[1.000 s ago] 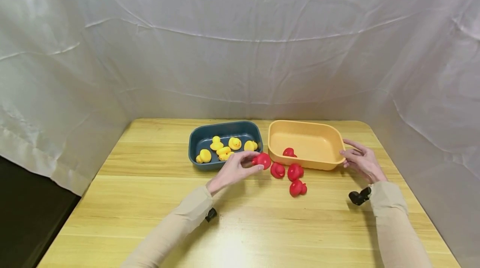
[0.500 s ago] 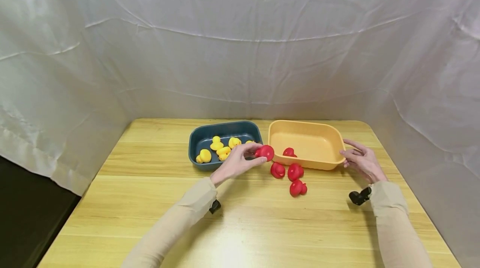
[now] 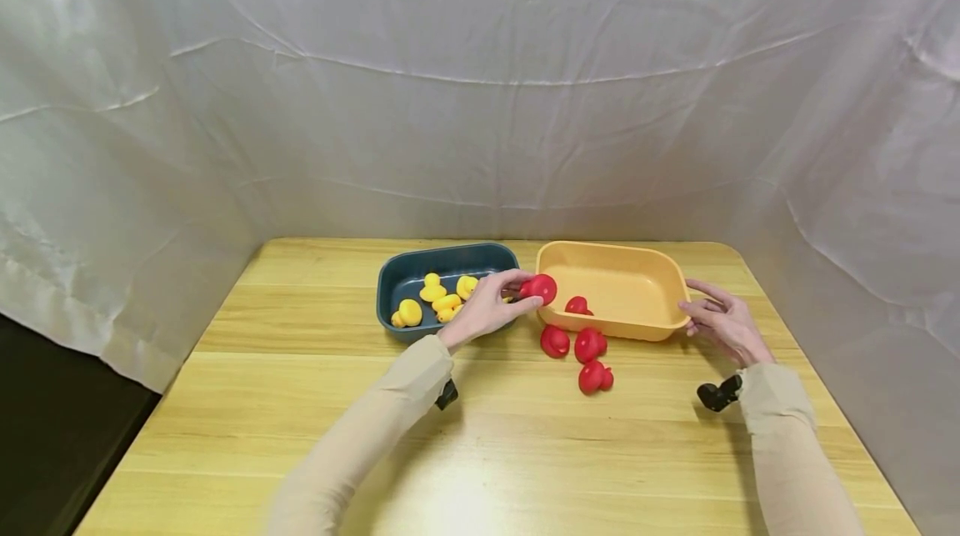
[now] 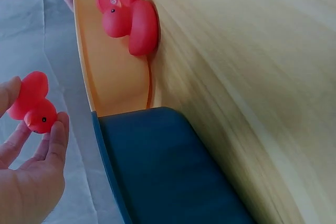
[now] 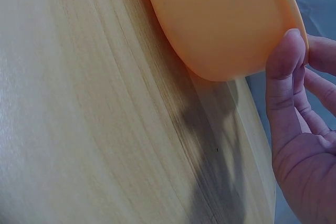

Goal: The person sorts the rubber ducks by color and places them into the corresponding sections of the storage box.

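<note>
My left hand [image 3: 487,304] pinches a red rubber duck [image 3: 542,289] between thumb and fingers, raised at the left end of the orange tub [image 3: 645,329]. In the left wrist view the held duck [image 4: 41,115] shows its eye and beak. At the tub's other end, my right hand [image 3: 723,326] grips the rim, thumb on the near side and fingers behind, as the right wrist view shows. One red duck [image 3: 577,305] lies inside the tub. Three more stand on the table before it: one duck [image 3: 555,342], a second duck [image 3: 590,344] and a nearer duck [image 3: 596,378].
Left of the orange tub stands a dark blue tub [image 3: 405,331] with several yellow ducks [image 3: 408,313], some partly hidden by my left hand. Both tubs sit towards the back of the wooden table [image 3: 300,403]. Pale grey cloth [image 3: 495,102] hangs behind and at the sides.
My left hand has carried the red duck up, back and to the right, from between the tubs to the orange tub's left rim. The right hand has stayed in place.
</note>
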Available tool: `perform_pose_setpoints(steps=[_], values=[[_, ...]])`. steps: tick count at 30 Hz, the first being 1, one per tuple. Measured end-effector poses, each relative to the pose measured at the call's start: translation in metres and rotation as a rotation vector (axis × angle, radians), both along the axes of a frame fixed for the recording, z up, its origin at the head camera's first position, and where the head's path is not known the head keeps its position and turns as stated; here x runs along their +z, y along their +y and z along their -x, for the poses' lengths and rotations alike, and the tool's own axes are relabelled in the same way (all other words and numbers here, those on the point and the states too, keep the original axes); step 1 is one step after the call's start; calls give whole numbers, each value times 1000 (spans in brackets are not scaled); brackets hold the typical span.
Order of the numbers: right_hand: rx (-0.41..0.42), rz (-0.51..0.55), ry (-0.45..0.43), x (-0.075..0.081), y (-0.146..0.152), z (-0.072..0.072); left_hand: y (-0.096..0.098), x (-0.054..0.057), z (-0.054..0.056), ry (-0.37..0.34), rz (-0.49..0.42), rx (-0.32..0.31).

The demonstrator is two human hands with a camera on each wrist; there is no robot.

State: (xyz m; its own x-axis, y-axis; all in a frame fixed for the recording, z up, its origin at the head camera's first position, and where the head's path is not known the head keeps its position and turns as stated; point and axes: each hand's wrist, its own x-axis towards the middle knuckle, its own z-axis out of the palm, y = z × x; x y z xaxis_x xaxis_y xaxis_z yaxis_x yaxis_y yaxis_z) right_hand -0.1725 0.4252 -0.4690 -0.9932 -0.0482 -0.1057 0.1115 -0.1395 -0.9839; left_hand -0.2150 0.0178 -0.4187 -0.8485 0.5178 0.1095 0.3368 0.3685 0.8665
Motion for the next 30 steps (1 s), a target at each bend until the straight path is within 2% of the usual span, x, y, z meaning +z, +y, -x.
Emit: perform_pose_setpoints(steps=[14, 24, 30], values=[[-1, -7, 3, -2, 1, 1, 24, -2, 23, -9, -1, 16], [-1, -10, 4, -2, 1, 1, 35, -5, 33, -29, -11, 52], [-11, 5, -9, -2, -1, 1, 43, -9, 39, -9, 8, 78]])
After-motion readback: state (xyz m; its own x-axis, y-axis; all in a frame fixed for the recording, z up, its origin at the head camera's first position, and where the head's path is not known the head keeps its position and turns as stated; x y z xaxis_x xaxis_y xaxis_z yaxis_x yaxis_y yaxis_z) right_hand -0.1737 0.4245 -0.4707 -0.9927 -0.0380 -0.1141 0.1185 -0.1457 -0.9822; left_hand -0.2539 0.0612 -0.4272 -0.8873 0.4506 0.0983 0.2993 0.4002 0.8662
